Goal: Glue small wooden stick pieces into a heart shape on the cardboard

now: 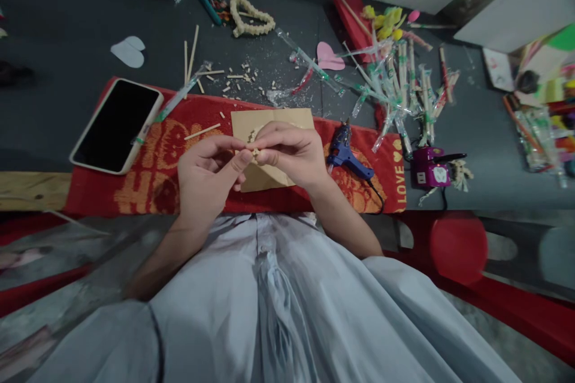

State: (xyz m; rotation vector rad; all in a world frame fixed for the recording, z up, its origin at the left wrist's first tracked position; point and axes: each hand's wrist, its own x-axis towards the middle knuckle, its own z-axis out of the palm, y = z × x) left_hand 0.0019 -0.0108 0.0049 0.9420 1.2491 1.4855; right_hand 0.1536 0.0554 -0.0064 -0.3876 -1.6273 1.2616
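My L hand (204, 170) & R hand (296, 152) were up over the brown paper (265, 179), fingertips close tog. L fingers were closed, thumb & index pinching 1 side of a small beige pc (256, 153); R fingers gripped the other side. So the pc was held btwn my 2 hands, above the paper. The paper lay mostly on the red towel (103, 191), along the near edge of the dark bench (54, 66).

L of the paper: 1 thin stick (202, 131) on the towel & the phone (117, 125), dark screen up. R of it: the blue glue gun (348, 158), w/ its cord. Just past the towel's R end sat a purple device (430, 167).

Behind the paper, cut bits (247, 78) were scattered. Farther back: 1 heart frame (251, 16) & 1 pink paper heart (330, 57); back L, 1 pale paper heart (129, 51). Back R had a pile of wrapped sticks (402, 72) nr yellow flowers (387, 23).
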